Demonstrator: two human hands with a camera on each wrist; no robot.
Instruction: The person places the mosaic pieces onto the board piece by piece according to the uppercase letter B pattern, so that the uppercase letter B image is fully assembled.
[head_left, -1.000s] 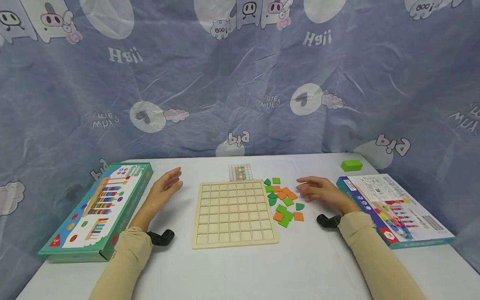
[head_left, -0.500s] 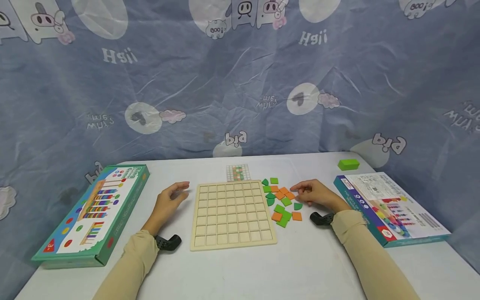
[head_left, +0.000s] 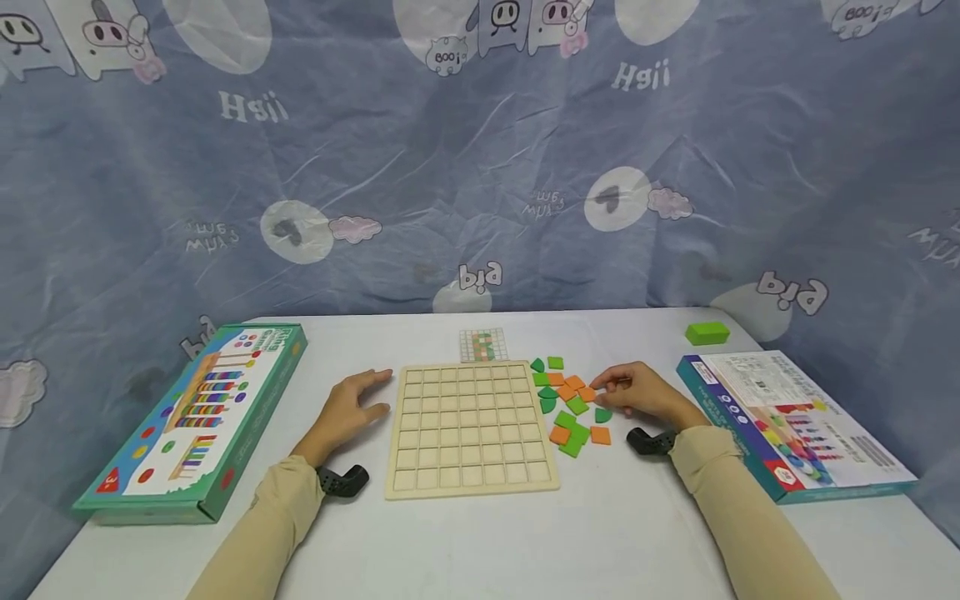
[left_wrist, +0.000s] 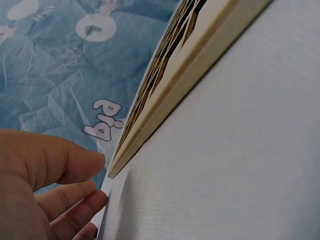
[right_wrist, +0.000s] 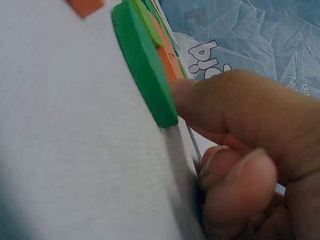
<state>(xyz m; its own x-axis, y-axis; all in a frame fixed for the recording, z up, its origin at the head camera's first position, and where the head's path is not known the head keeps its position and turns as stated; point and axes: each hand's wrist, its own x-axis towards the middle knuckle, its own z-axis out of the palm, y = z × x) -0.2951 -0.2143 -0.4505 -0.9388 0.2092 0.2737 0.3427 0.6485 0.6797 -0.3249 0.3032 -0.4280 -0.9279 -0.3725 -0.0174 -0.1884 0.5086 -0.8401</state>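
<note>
A square wooden grid board lies flat on the white table. My left hand is by its left edge, fingers loosely spread, holding nothing; the left wrist view shows thumb and fingers apart near the board's corner. Beside the board's right edge lies a loose group of light green tiles, dark green rounded pieces and orange square tiles. My right hand reaches to the right side of this group. One fingertip seems to touch an orange tile; its other fingers are bent.
A small printed pattern card lies behind the board. At the left is a green toy box, at the right another toy box. A bright green block stands at the back right. A blue patterned cloth hangs behind the table.
My left hand has come right and down toward the board, its fingers opening out. My right hand has lowered to the tiles, its fingers drawing together. The tiles look unmoved.
</note>
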